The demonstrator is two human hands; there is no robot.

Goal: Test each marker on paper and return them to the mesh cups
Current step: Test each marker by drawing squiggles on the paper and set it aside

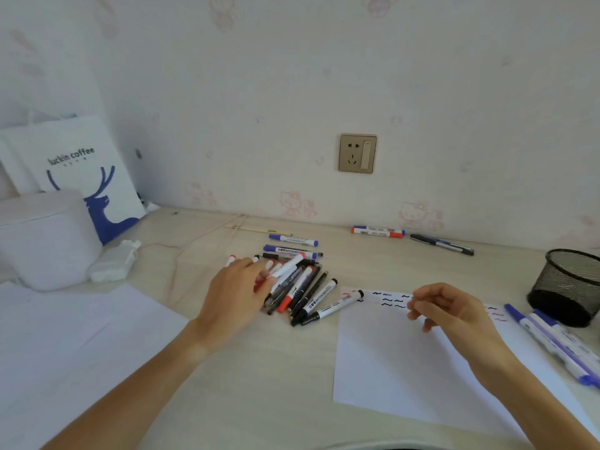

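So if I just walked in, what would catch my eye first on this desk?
Probably the jumbled pile of markers mid-desk, with the left hand reaching into it. Next, the sheet of paper to its right, its top edge covered in test squiggles, under the empty right hand. A black mesh cup lies tipped at the far right.

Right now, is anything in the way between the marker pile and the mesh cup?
Only low things. The paper lies flat between the marker pile and the mesh cup, and the right hand hovers over it. Blue markers lie beside the cup's base. Its open top looks clear.
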